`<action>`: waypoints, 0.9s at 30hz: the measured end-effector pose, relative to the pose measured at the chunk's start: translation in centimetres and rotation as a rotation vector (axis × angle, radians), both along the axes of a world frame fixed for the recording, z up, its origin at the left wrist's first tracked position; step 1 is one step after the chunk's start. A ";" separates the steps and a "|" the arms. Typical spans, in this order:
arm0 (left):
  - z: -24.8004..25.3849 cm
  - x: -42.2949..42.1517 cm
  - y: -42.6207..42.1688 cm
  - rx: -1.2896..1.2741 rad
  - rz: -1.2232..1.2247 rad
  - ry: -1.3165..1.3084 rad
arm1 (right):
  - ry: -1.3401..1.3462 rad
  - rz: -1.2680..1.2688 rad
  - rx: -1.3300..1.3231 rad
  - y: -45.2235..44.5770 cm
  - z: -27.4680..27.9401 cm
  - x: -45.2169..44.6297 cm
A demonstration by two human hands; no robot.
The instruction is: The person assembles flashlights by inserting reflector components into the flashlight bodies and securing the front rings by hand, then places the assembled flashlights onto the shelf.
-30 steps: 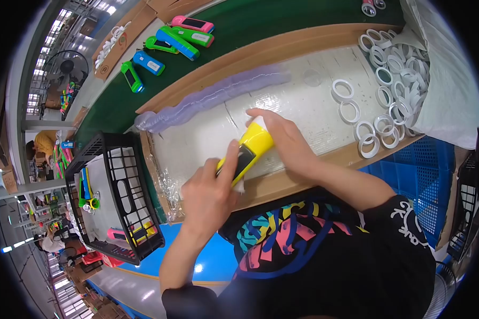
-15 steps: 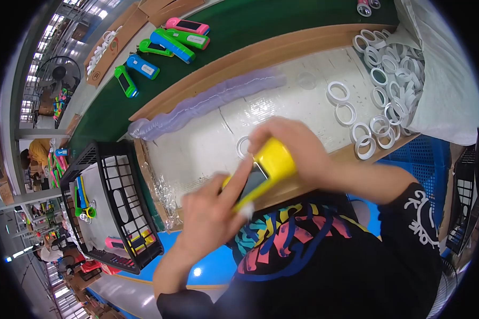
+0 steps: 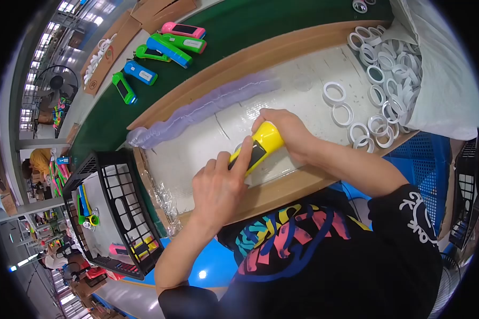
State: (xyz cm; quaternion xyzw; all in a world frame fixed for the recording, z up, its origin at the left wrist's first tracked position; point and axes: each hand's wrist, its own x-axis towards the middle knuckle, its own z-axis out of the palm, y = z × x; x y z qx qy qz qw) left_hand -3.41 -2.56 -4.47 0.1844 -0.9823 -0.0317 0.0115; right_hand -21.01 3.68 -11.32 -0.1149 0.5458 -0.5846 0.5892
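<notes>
A yellow device with a dark panel (image 3: pixel 270 137) is held between my two hands over the cardboard-edged tray (image 3: pixel 298 181). My left hand (image 3: pixel 218 183) is wrapped round its narrow lower end, the index finger lying along the dark panel. Around the wide upper end closes my right hand (image 3: pixel 288 133). Part of a white ring shows on the tray just behind the device. A row of stacked clear purple discs (image 3: pixel 202 111) lies beyond my hands. Loose white rings (image 3: pixel 341 114) are on the right of the tray.
Several coloured devices (image 3: pixel 167 50) lie on the green surface at the back. A black basket (image 3: pixel 125 212) holding more stands at the left. At the right are a white bag (image 3: pixel 447 90) and a blue crate (image 3: pixel 423 165). Another person (image 3: pixel 37 159) is far left.
The yellow device was tipped toward me half a second ago and is now angled away again, still in both hands. The white ring behind it has become mostly hidden. The view has shifted slightly.
</notes>
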 end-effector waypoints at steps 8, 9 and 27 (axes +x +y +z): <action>-2.3 1.8 1.5 1.354 0.456 0.408 | -0.122 0.037 -0.379 2.7 3.8 -0.7; -2.4 1.8 2.0 1.740 0.456 0.472 | -0.149 0.035 -0.449 2.9 3.4 -0.3; -1.7 1.2 6.9 1.808 0.542 0.488 | -0.083 -0.196 -0.572 2.7 5.7 3.2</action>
